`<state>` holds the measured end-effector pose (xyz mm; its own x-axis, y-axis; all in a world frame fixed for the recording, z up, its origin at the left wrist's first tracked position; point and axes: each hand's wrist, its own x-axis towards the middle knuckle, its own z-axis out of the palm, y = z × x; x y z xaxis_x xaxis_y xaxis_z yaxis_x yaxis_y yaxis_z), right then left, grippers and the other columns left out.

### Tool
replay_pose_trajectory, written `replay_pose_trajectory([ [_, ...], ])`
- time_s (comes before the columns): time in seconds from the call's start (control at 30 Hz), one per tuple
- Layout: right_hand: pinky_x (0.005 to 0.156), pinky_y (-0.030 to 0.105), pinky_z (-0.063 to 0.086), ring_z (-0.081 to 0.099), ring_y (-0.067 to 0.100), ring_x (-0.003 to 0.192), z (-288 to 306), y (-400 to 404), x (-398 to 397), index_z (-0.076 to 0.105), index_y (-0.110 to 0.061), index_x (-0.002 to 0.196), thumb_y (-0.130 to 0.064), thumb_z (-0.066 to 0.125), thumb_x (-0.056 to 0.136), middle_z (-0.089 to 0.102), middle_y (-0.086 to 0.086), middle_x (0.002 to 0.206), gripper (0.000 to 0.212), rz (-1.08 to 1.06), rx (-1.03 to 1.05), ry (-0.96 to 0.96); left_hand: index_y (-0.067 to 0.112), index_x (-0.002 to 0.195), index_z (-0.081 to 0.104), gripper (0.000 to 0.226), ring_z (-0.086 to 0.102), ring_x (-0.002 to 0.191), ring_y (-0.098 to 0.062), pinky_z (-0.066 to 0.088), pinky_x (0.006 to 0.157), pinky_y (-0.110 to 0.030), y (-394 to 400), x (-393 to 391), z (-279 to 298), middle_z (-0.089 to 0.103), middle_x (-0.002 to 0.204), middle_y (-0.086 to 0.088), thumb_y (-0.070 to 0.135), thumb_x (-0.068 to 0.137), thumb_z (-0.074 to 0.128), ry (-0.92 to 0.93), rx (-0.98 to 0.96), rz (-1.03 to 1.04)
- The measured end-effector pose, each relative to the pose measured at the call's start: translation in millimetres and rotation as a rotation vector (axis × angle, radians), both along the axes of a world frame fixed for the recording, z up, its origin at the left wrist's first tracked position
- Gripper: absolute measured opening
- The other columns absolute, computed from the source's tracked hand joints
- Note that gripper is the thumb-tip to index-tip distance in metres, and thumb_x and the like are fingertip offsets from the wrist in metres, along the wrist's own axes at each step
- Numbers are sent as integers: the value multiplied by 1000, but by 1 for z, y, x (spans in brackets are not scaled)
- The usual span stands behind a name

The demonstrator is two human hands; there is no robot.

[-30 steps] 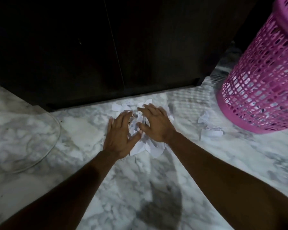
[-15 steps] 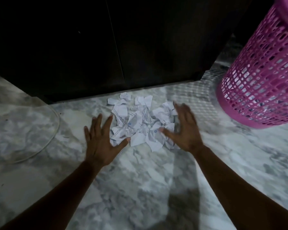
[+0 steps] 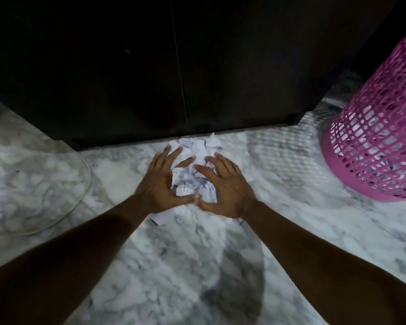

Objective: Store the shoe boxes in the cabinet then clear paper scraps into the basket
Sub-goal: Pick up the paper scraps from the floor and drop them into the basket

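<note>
Just before the closed dark wooden cabinet, on white marble floor: torn white printed paper scraps, heaped. Left hand and right hand, fingers spread, cupped around that heap, pressing inward, not yet lifting. Risk of loose pieces slipping out underneath, short of the pink lattice plastic basket right of the cabinet.

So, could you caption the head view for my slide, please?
Both hands cup paper scraps on marble floor.
</note>
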<state>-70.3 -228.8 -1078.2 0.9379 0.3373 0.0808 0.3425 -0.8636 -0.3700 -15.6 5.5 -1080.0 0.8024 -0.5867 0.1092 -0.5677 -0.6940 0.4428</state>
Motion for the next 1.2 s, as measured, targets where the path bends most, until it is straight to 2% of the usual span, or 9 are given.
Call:
replay_pose_trajectory([
  [0.1, 99, 45, 45, 51, 32, 128, -6, 13, -3, 65, -20, 125, -56, 63, 83, 60, 8, 132, 55, -61, 2, -186, 26, 133, 53, 73, 55, 125, -27, 47, 102, -51, -4, -14, 3, 55, 133, -3, 56, 71, 76, 18, -288, 113],
  [0.23, 70, 36, 47, 58, 25, 94, -5, 24, -8, 66, -16, 105, -46, 78, 72, 63, 4, 100, 46, -95, -49, -243, 22, 104, 53, 38, 63, 84, -28, 55, 67, -39, -16, -35, 11, 59, 94, -4, 37, 76, 74, -69, -242, 95],
  [0.4, 49, 33, 53, 68, 26, 67, 12, 24, -21, 68, -13, 88, -44, 57, 66, 68, 1, 75, 39, -180, 90, -207, 14, 94, 76, 34, 71, 90, -23, 58, 83, -38, -27, -44, 1, 76, 93, -2, 42, 85, 58, 20, -215, 131],
  [0.53, 54, 34, 58, 71, 27, 64, 41, 9, -25, 73, -11, 91, -39, 67, 62, 73, 3, 76, 41, -275, 204, -217, 14, 98, 75, 31, 73, 96, -24, 59, 86, -42, -49, -43, 38, 77, 97, -4, 41, 88, 62, 179, -365, 139],
  [0.67, 60, 28, 54, 73, 29, 68, 90, -14, -20, 74, -7, 88, -38, 65, 71, 76, 9, 80, 36, -356, 260, -325, 11, 98, 78, 34, 73, 97, -23, 58, 85, -43, -73, -26, 97, 78, 99, -5, 40, 92, 63, -6, -345, 29],
  [0.8, 58, 28, 44, 69, 32, 65, 159, -44, -15, 69, -12, 76, -44, 61, 72, 73, 8, 73, 33, -449, 265, -402, 4, 112, 73, 37, 65, 111, -24, 44, 107, -24, -109, -6, 168, 75, 113, -16, 32, 92, 62, -229, -378, -133],
  [0.93, 60, 41, 55, 68, 34, 67, 253, -84, -23, 63, -15, 77, -43, 52, 72, 74, 10, 76, 31, -540, 245, -466, 5, 127, 67, 50, 65, 120, -24, 50, 106, -33, -163, 11, 253, 69, 125, -12, 39, 93, 55, -240, -402, -244],
  [1.13, 73, 39, 59, 73, 27, 83, 369, -175, -41, 74, -12, 95, -43, 66, 82, 79, 6, 93, 35, -722, 178, -552, 10, 136, 61, 54, 60, 118, -8, 43, 98, -6, -276, 8, 371, 67, 130, -1, 33, 88, 57, -264, -495, -340],
  [1.2, 72, 33, 56, 72, 21, 85, 393, -208, -49, 76, -14, 100, -47, 67, 83, 79, 3, 97, 38, -767, 165, -567, 13, 131, 67, 51, 65, 113, -9, 52, 95, -15, -318, 6, 395, 72, 126, 1, 39, 88, 58, -252, -473, -342],
])
